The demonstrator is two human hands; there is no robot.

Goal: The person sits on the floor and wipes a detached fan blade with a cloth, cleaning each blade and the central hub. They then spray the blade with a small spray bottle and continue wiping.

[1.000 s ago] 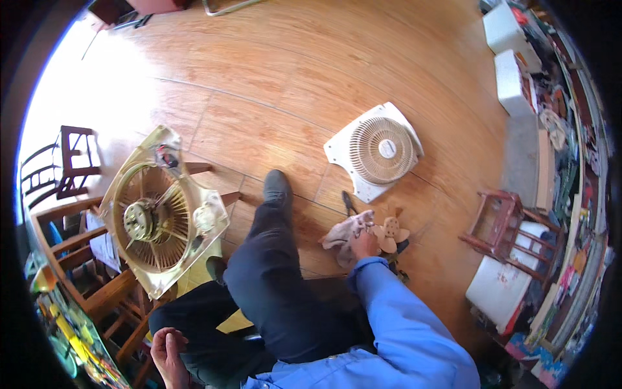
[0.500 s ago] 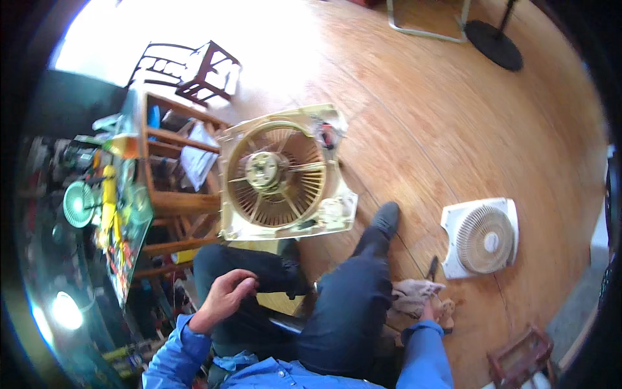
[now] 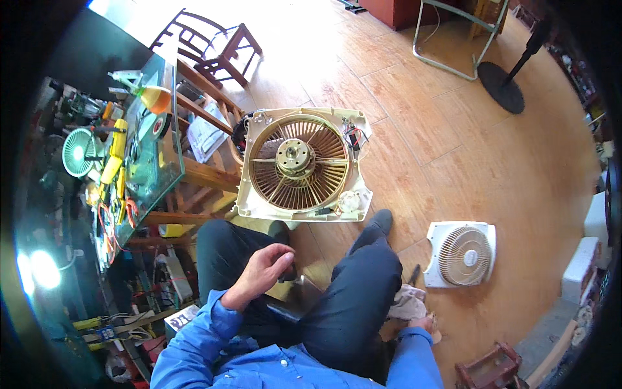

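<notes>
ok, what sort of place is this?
Probably a small repair shop or home workshop: an opened fan housing in front, a separate white grille panel on the floor, and a glass-topped table cluttered with what look like tools.

The left arm (image 3: 201, 334) bends inward, its hand (image 3: 260, 275) above the left thigh, fingers loosely bent, thumb beside them. The right arm (image 3: 414, 362) reaches down outside the right leg (image 3: 366, 279), its hand (image 3: 422, 322) partly hidden.
</notes>
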